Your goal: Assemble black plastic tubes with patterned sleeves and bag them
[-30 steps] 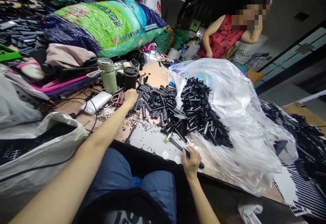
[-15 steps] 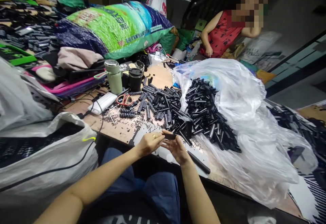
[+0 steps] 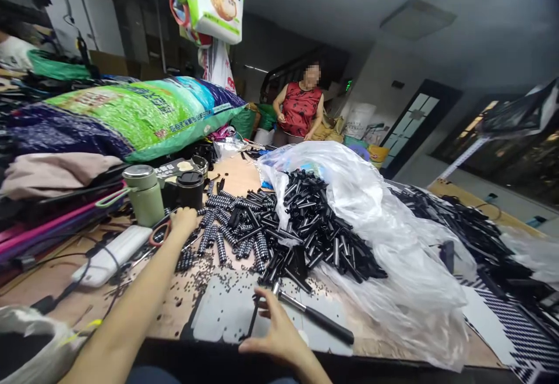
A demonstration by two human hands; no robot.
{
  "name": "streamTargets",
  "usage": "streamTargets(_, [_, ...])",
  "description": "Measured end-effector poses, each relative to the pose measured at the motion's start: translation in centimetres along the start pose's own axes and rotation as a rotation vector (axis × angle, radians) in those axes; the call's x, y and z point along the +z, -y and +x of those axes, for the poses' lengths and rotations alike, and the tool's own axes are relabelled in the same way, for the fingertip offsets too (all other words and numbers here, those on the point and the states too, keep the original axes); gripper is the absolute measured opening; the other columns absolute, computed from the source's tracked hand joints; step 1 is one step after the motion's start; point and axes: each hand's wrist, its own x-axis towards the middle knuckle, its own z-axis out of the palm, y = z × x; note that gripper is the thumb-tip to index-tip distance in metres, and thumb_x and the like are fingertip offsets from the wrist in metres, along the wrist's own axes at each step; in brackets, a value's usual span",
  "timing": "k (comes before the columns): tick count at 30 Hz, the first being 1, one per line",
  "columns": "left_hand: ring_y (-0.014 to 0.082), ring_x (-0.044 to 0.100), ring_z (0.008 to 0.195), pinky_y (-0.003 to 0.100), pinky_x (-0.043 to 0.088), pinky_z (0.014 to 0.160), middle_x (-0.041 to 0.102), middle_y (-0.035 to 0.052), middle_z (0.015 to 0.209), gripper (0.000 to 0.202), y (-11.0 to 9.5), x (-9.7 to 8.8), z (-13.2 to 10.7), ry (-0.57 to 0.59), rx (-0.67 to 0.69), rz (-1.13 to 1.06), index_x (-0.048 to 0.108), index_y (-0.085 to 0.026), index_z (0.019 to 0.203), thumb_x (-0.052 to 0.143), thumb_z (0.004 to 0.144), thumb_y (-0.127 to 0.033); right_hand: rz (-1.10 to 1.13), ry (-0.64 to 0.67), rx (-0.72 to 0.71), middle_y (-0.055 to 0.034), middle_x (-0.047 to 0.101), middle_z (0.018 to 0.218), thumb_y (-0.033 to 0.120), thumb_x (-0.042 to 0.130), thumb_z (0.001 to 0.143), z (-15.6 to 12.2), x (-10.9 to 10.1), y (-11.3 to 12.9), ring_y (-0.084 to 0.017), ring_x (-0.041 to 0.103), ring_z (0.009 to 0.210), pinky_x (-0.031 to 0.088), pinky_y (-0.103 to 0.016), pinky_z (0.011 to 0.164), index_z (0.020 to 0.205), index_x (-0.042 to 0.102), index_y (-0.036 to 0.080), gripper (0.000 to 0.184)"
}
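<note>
My left hand point(image 3: 183, 220) reaches far forward beside a black lidded cup point(image 3: 190, 189). Its fingers are curled, and their tips are hidden at the edge of the heap of dark ribbed cylinders point(image 3: 220, 249). Scissors with red handles point(image 3: 158, 234) lie by that wrist. My right hand point(image 3: 276, 326) hovers over a grey plate point(image 3: 213, 308) at the table's front, thumb and fingers apart. Between them shows a thin black strip point(image 3: 252, 317); whether they touch it is unclear. A tool with a metal shaft and black handle point(image 3: 329, 324) lies to its right.
Black tube-like parts point(image 3: 314, 227) pile up beside a clear plastic bag point(image 3: 384, 227). A green flask point(image 3: 143, 196) and a white oblong box point(image 3: 112, 256) stand left. Small dark beads are scattered across the wood. One person in red point(image 3: 300, 109) stands behind the table.
My hands have parted: the left moved forward and left toward the cup, the right opened lower down. The black piece they held together is no longer between both. The view has tilted up.
</note>
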Motion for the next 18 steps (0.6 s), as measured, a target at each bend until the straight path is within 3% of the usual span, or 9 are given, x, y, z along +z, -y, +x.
streamTargets(5, [0.0350,0.054,0.107,0.047,0.042,0.089,0.062,0.0227,0.109,0.030,0.7,1.0,0.9,0.050,0.031,-0.034,0.065,-0.007,0.096,0.040,0.079,-0.007,-0.082,0.034,0.024,-0.0110,0.039,0.146,0.053,0.087,0.047,-0.6,0.7,0.1,-0.030,0.045,0.128,0.039,-0.041,0.108,0.140,0.038,0.026,0.108])
streamTargets(9, [0.0348,0.058,0.104,0.042,0.045,0.088,0.062,0.0263,0.109,0.035,0.7,0.2,1.2,0.083,-0.018,-0.084,0.058,-0.003,0.110,0.050,0.082,-0.022,-0.132,0.054,0.021,-0.0123,0.035,0.149,0.052,0.087,0.047,-1.4,0.5,-0.7,-0.031,0.044,0.130,0.038,-0.045,0.109,0.142,0.034,0.026,0.112])
streamTargets(11, [0.0335,0.059,0.104,0.039,0.046,0.088,0.059,0.0260,0.113,0.048,0.3,-0.7,0.7,0.018,-0.056,-0.215,0.048,-0.003,0.123,0.053,0.082,-0.028,-0.169,-0.001,0.009,-0.0138,0.031,0.150,0.051,0.087,0.048,-1.9,-0.1,-1.6,-0.033,0.039,0.134,0.034,-0.047,0.111,0.143,0.032,0.024,0.113])
streamTargets(14, [0.0240,0.064,0.086,0.036,0.050,0.081,0.062,0.0156,0.106,0.058,-1.0,-2.7,-1.4,-0.084,-0.114,-0.832,0.038,-0.013,0.134,0.054,0.079,-0.020,-0.232,-0.121,-0.027,-0.0150,0.031,0.150,0.048,0.086,0.052,-2.8,-1.3,-3.0,-0.033,0.034,0.137,0.033,-0.049,0.112,0.144,0.029,0.023,0.110])
streamTargets(16, [0.0168,0.063,0.066,0.033,0.052,0.071,0.063,0.0063,0.090,0.057,-2.2,-4.1,-3.8,0.008,-0.130,-1.374,0.038,-0.019,0.133,0.051,0.077,-0.016,-0.262,-0.169,-0.051,-0.0151,0.031,0.149,0.048,0.084,0.055,-3.3,-1.9,-3.7,-0.032,0.034,0.138,0.034,-0.049,0.111,0.144,0.027,0.024,0.109])
streamTargets(18, [0.0139,0.060,0.058,0.032,0.053,0.067,0.061,0.0016,0.081,0.053,-3.5,-5.2,-6.7,0.176,-0.103,-1.807,0.042,-0.022,0.129,0.049,0.077,-0.016,-0.283,-0.182,-0.063,-0.0155,0.030,0.149,0.049,0.083,0.056,-3.7,-2.0,-4.1,-0.032,0.034,0.138,0.036,-0.049,0.110,0.144,0.027,0.024,0.108])
